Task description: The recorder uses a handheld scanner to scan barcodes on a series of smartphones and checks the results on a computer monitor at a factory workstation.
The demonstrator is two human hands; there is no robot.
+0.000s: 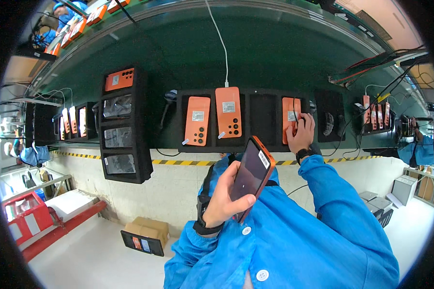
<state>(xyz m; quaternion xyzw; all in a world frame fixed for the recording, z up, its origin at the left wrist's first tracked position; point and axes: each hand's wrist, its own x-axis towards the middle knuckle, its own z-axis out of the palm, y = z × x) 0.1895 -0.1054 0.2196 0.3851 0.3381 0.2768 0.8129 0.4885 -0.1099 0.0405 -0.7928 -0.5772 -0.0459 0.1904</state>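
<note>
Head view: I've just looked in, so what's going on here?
The person's left hand holds a dark-screened phone with an orange edge. The right hand touches an orange-backed phone in a black tray; whether it grips it isn't clear. Further left in that tray, a cabled phone has a white cable at its far end, and beside it lies a leftmost phone, back up.

Lower left: a red container (42, 217) beside a red beam (65, 231). On the pale floor (96, 253), a cardboard box (154, 226) stands with a black-framed panel (142, 243) against its front. Yellow-and-black striped tape (183, 163) runs beyond the bench edge. Right: a light grey box (404, 189). Upper left: a co-worker (65, 13) in blue clothing and cap.
</note>
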